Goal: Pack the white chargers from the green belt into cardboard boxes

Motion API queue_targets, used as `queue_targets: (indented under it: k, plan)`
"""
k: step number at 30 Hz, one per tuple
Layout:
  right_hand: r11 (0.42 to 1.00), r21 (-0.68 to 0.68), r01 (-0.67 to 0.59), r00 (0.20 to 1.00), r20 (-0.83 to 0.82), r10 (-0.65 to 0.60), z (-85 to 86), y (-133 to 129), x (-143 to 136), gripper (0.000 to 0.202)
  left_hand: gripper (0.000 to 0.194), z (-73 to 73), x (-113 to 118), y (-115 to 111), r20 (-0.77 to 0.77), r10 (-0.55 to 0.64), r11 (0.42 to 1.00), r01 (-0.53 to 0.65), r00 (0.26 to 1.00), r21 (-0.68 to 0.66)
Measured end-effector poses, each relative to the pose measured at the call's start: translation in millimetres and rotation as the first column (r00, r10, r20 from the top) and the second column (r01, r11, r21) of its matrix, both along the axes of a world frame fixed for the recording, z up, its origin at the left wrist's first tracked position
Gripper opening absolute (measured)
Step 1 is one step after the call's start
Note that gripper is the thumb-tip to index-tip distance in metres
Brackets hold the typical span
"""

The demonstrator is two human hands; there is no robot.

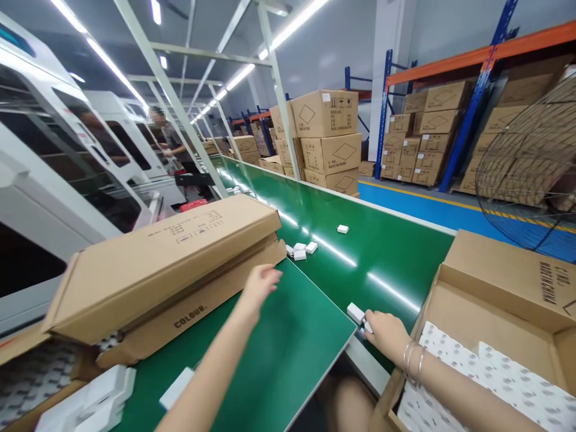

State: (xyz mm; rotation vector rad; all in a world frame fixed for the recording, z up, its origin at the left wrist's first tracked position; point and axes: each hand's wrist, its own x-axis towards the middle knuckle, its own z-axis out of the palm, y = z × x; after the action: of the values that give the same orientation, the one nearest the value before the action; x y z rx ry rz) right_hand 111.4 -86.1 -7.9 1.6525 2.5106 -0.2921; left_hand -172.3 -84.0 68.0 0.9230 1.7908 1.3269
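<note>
My left hand (261, 287) is raised over the green board, fingers loosely bent and apart, with nothing visible in it. Just beyond it, several small white boxes (300, 255) lie grouped on the green conveyor belt (333, 270). My right hand (386, 333), with bracelets at the wrist, is at the belt's near edge, its fingers closed around a small white box (368, 327) that is partly hidden. Touching or very close to those fingertips is another white box (355, 312). One more white box (342, 229) sits alone farther up the belt.
An open carton (504, 300) at right holds rows of printed white boxes (468, 366). A closed long carton (171, 258) lies at left, near stacked white boxes (96, 396). Behind stand piled cartons (330, 150), a wire fan guard (531, 162) and a person (173, 141) by machines.
</note>
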Motion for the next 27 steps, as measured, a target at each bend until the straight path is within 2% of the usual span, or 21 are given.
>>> queue_targets:
  k: [1,2,3,4,5,6,7,9,12,14,17,19,21,24,27]
  plan:
    - [1.000,0.003,0.004,1.000,-0.005,-0.004,1.2,0,3,0.022,0.025,-8.9,24,0,-0.211,-0.216,0.976,0.213,0.953,-0.037]
    - [1.000,0.008,0.009,1.000,-0.011,-0.009,3.0,-1,7,0.024,0.025,-17.0,49,-1,-0.392,-0.419,0.904,0.418,0.819,-0.093]
    - [1.000,0.015,0.016,1.000,-0.017,-0.016,5.2,-2,12,0.027,0.029,-24.1,75,-2,-0.551,-0.535,0.825,0.536,0.641,-0.179]
    - [0.999,0.023,0.025,0.999,-0.023,-0.025,7.7,-3,17,0.031,0.033,-30.0,99,-3,-0.672,-0.604,0.750,0.592,0.428,-0.296]
    - [0.999,0.031,0.035,0.999,-0.029,-0.034,10.2,-5,23,0.033,0.036,-34.9,123,-5,-0.737,-0.633,0.704,0.572,0.236,-0.422]
    - [0.998,0.038,0.045,0.998,-0.035,-0.043,12.5,-6,29,0.033,0.036,-38.9,143,-6,-0.744,-0.660,0.664,0.544,0.102,-0.514]
    - [0.998,0.043,0.054,0.998,-0.043,-0.052,14.6,-8,35,0.034,0.034,-42.3,162,-7,-0.739,-0.673,0.644,0.515,0.030,-0.566]
    - [0.996,0.050,0.070,0.996,-0.065,-0.066,17.2,-11,44,0.035,0.033,-48.9,189,-6,-0.718,-0.696,0.626,0.480,-0.012,-0.614]
    - [0.994,0.050,0.094,0.990,-0.107,-0.088,17.8,-13,52,0.036,0.027,-59.8,207,1,-0.709,-0.706,0.638,0.439,0.005,-0.633]
    - [0.993,0.041,0.109,0.986,-0.129,-0.103,16.6,-13,53,0.035,0.025,-66.6,206,7,-0.720,-0.693,0.669,0.400,0.034,-0.626]
    - [0.991,0.018,0.129,0.981,-0.146,-0.125,12.4,-9,49,0.033,0.030,-74.4,193,12,-0.756,-0.648,0.731,0.354,0.092,-0.583]
    - [0.990,0.001,0.142,0.979,-0.150,-0.140,8.1,-3,45,0.034,0.027,-79.2,183,11,-0.762,-0.637,0.741,0.361,0.114,-0.566]
    - [0.989,-0.022,0.147,0.977,-0.151,-0.149,3.1,4,40,0.038,0.028,-84.5,177,8,-0.747,-0.658,0.708,0.420,0.099,-0.568]
    - [0.991,-0.070,0.118,0.980,-0.152,-0.127,-4.3,12,34,0.042,0.025,-92.1,173,3,-0.730,-0.683,0.623,0.542,0.026,-0.564]
    - [0.990,-0.121,0.072,0.983,-0.157,-0.090,-11.0,15,28,0.045,0.021,-97.6,170,0,-0.741,-0.671,0.582,0.614,-0.008,-0.533]
